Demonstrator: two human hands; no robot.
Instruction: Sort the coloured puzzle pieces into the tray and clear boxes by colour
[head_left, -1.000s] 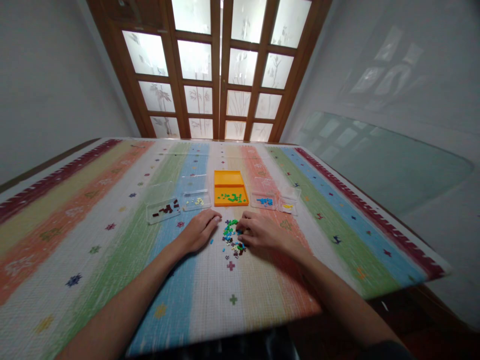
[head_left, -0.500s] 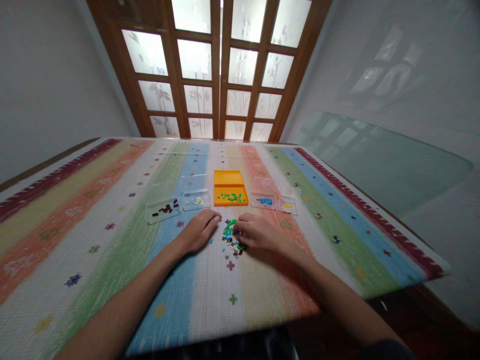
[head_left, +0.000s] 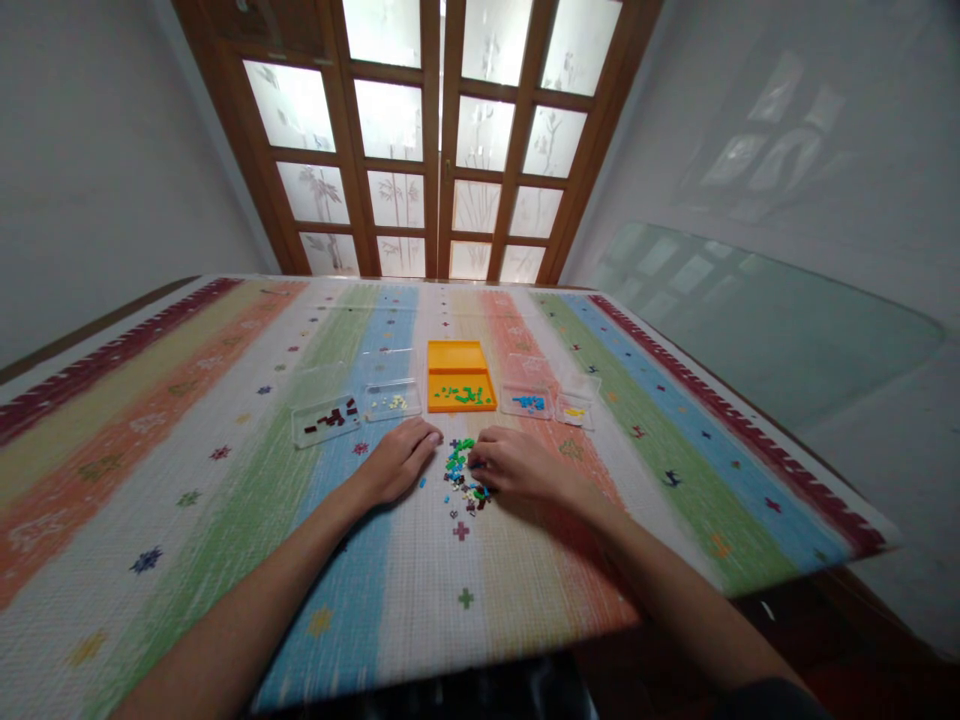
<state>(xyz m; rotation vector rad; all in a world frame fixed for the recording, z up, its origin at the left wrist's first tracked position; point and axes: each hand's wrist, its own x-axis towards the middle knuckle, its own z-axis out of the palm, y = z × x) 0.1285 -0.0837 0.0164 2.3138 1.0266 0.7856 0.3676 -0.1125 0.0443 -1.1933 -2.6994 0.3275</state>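
Note:
A small heap of mixed toy bricks (head_left: pixel 459 462), in green, blue, dark brown and cream, lies on the striped tablecloth between my hands. At its right edge my right hand (head_left: pixel 510 462) is bent down with fingertips closed together; whatever they pinch is hidden behind the fingers. My left hand (head_left: pixel 401 458) rests palm down on the cloth left of the heap, fingers lying loosely and apparently holding nothing. One loose blue brick (head_left: pixel 423 482) lies just beside it. Beyond the heap stands an open orange case (head_left: pixel 457 357) with green bricks (head_left: pixel 469 394) in its near half.
Clear trays flank the case. To the left are one with dark brown bricks (head_left: pixel 330 417) and one with cream bricks (head_left: pixel 395 403); to the right, one with blue bricks (head_left: pixel 529 403) and one with yellow bricks (head_left: pixel 574 412). The tablecloth (head_left: pixel 466 640) ends close in front.
My right hand has shifted very slightly to the right at the heap's edge. The left hand, case and trays stay where they were.

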